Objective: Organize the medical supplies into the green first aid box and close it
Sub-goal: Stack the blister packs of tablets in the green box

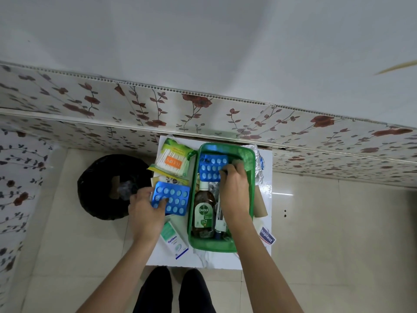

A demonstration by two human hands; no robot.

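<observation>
Green box (250,177) sits open at centre frame on the white worktop (266,190), long axis running up-frame. My right hand (234,188) is inside it, fingers pinched on a blue pill strip (209,169) lying in the box's upper half. Below that strip in the box: a brown antiseptic bottle (204,211) lying on its side, cap up-frame, with a white tube (220,219) just right of it, partly under my forearm.

My left hand (146,206) is left of the box, clamped on a second blue pill strip (173,198), thumb on its face (strip looks tilted; cannot tell if it touches the worktop).

Still outside the box: pack of cotton swabs (172,162) at upper left of the worktop, a white-and-green carton (174,240) below my left hand, a plaster packet (267,236) at the worktop's lower right edge, foil wrapping (259,163) just right of the box.

Black bin (101,186) on the floor, left of the worktop.
</observation>
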